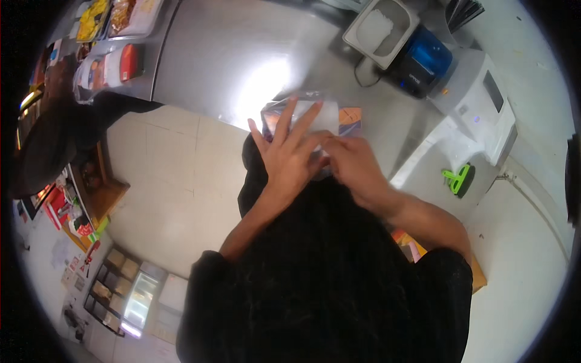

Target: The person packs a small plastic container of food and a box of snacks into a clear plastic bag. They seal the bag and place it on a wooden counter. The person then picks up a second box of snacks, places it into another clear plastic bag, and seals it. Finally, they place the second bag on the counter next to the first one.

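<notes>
A clear plastic bag (327, 115) lies at the near edge of the steel counter, with something pale and some orange-brown printing showing through it. My left hand (289, 148) rests over the bag, fingers spread wide. Close against it, my right hand (354, 166) is closed, its fingers pinched at the bag's near side; the exact grip is partly hidden by the fingers. An orange and purple printed card or packet (350, 120) pokes out beside the bag, just beyond my right hand.
On the steel counter (209, 54) stand a metal pan (381, 30) with white contents, a black-and-blue device (423, 60) and a white machine (484, 103). A green-handled brush (458, 180) lies at right. Packaged goods (112, 66) sit far left, near a dark-sleeved person (60, 133).
</notes>
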Demonstrator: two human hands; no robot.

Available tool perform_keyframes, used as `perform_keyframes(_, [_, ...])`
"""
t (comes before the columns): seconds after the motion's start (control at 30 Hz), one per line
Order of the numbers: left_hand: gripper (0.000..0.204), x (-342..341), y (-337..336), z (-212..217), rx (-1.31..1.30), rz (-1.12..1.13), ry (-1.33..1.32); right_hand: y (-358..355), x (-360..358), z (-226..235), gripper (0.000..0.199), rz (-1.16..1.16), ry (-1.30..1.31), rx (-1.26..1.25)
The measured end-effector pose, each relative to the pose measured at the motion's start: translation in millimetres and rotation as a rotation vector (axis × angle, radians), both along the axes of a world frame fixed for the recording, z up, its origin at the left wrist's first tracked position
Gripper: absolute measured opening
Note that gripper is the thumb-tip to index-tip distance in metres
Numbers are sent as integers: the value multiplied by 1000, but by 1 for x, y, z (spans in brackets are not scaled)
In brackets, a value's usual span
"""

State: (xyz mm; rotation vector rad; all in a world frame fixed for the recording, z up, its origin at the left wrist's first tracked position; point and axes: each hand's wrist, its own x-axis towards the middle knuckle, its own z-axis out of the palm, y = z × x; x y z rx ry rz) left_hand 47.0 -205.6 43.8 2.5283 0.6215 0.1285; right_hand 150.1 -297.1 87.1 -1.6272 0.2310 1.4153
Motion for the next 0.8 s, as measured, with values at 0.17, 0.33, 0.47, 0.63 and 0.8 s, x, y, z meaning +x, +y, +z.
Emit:
perform_keyframes(0.17, [21,-14,-14,-25,-15,149,-236,-9,-10,0,20,-432,583,95])
perform_keyframes(0.33, [9,-11,-18,-35,27,189,-374,-8,-21,1,20,-822,901,317])
perform_keyframes(0.47, [9,-5,-16,-31,42,163,-360,-7,-25,-1,26,-926,993,457])
perform_keyframes(0.63, [9,-7,-6,-26,-90,60,-367,-18,-9,-1,34,-450,899,366])
perform_keyframes(0.8, [13,-3,-6,-29,-54,52,-351,0,100,-22,24,199,-977,56])
